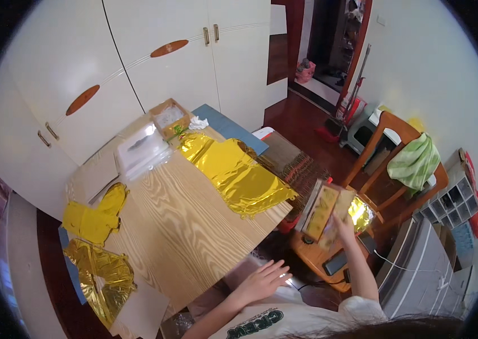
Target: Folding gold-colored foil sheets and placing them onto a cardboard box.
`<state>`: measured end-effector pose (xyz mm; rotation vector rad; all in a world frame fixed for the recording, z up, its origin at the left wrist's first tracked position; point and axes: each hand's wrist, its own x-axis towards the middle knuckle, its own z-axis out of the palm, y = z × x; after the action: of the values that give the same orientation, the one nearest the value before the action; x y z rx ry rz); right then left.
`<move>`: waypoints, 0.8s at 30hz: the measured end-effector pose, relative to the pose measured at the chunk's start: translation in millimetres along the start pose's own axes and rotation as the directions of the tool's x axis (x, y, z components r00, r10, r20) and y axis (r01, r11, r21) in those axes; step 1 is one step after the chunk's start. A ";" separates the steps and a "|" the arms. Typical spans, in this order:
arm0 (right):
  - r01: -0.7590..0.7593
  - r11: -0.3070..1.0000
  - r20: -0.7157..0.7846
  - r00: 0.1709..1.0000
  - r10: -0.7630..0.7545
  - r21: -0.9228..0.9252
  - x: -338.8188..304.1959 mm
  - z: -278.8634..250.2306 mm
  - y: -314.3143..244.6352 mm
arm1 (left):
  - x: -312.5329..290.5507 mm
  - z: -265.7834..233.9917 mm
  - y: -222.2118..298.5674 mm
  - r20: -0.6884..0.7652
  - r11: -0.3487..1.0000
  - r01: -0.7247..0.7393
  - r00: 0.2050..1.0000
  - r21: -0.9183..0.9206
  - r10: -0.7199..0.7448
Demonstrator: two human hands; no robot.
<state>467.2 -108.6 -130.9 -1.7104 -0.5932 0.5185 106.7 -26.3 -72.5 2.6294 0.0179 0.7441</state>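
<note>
The flat orange-faced box (322,210) tilts above the wooden seat (307,258), its edge gripped by the right hand's (342,227) curled fingers, apparently for support, while the left hand (261,281), loosely spread, seems empty beside the worktop (171,226), where gold foil (244,178) lies opened out, probably for easy reach.

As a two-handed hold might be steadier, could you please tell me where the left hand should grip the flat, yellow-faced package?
Probably along its left edge, coming from the left: the yellow-faced package is flat, the right hand grips it at the right, and the left edge seems free. The left hand, open, is nearer that side.
</note>
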 end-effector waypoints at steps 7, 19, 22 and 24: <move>0.274 0.677 0.179 0.961 -0.209 -0.683 125.7 75.2 -1.7 | -48.2 12.9 -13.9 0.165 0.984 0.170 0.973 -0.058 -0.159; -0.211 0.969 0.348 0.925 0.156 0.127 261.6 132.8 245.0 | -74.8 29.9 -22.5 0.150 0.934 0.329 0.939 -0.137 -0.309; -0.018 0.897 0.290 0.943 0.162 -0.442 249.0 169.1 283.0 | -81.4 29.4 -29.0 0.155 0.926 0.366 0.924 -0.097 -0.349; 0.181 0.578 0.412 0.861 0.297 -0.795 204.9 238.8 229.6 | -87.4 25.1 -13.9 0.112 0.878 0.476 0.876 -0.045 -0.469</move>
<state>501.3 160.2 -410.7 -2.5091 -1.3294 0.8449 45.7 -33.6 -141.0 2.4373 0.5761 0.4324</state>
